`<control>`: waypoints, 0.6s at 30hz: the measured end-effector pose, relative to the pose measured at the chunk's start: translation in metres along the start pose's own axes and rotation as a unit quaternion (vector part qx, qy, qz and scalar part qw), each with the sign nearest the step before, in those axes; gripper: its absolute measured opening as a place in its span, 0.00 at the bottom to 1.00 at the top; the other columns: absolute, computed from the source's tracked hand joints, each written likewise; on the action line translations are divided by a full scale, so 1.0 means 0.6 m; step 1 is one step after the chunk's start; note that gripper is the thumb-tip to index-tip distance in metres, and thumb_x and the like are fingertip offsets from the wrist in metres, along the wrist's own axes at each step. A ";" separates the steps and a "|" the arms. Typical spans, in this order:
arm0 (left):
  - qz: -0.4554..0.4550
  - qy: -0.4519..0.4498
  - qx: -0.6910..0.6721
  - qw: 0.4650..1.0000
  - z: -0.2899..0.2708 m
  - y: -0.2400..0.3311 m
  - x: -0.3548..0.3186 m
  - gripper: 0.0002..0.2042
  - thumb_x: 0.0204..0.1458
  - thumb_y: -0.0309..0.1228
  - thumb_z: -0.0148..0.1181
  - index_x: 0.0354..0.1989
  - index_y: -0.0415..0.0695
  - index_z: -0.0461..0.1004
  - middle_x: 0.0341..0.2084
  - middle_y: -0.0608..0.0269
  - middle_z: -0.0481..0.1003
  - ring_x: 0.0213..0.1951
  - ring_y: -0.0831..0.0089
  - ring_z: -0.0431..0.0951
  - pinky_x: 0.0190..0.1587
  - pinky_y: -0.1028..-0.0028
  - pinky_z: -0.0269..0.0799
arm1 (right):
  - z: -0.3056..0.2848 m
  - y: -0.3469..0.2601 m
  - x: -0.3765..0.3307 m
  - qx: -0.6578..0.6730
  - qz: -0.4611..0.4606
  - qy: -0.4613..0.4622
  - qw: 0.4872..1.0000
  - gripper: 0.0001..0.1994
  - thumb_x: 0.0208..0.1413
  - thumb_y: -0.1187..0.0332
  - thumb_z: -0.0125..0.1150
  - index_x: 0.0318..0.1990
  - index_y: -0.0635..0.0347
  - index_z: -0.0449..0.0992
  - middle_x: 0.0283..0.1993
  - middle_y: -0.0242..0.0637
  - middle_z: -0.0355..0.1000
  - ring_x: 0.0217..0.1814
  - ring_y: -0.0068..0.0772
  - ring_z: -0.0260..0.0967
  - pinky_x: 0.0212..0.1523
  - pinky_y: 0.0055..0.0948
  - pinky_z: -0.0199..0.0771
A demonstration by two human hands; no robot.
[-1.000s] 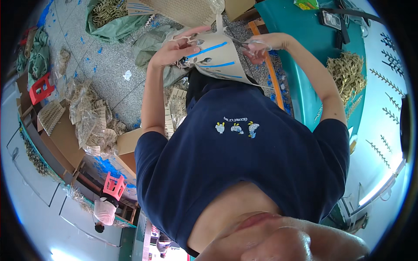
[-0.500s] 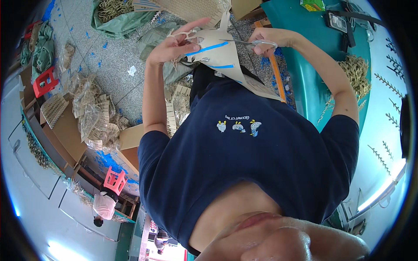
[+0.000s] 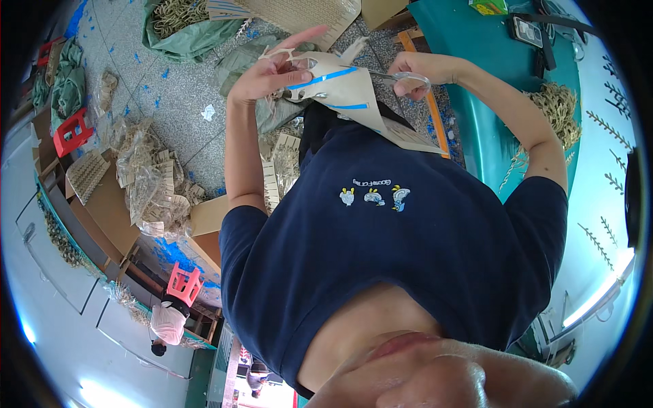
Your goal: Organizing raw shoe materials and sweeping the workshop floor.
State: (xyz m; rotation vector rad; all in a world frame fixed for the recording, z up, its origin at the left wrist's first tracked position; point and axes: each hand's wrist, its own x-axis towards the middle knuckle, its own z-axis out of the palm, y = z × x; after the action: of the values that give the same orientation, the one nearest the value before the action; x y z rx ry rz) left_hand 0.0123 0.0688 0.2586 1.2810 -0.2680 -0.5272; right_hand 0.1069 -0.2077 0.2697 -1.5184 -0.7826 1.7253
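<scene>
Head view: scissors [image 3: 398, 76] half-hidden by right hand [image 3: 425, 70]

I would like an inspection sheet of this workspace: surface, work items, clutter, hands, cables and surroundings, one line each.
Surface: speckled grey floor with blue flecks; a teal table at the person's right.
Work items: a tan cut-out sheet with blue tape strips, held up before the chest; scissors at its right edge.
Clutter: bundles of tan cut pieces, a green sack, cardboard boxes.
Hands: left hand grips the sheet; right hand holds the scissors.
Cables: nothing seen.
Surroundings: red stools, another person far off, straw-like bundle on the table.
</scene>
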 end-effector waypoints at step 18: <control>-0.022 -0.010 0.016 1.000 0.009 0.010 -0.004 0.27 0.43 0.21 0.54 0.55 0.42 0.56 0.32 0.69 0.69 0.25 0.87 0.62 0.29 0.84 0.57 | 0.037 0.004 -0.004 0.146 -0.001 -0.029 0.989 0.26 0.43 0.40 0.49 0.12 0.50 0.54 0.09 0.23 0.49 0.08 0.12 0.42 0.07 0.13 0.35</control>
State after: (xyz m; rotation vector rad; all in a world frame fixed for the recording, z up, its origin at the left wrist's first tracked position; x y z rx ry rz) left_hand 0.0091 0.0665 0.2664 1.3150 -0.2652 -0.5751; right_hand 0.0847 -0.2108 0.2718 -1.2732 -0.5315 1.8010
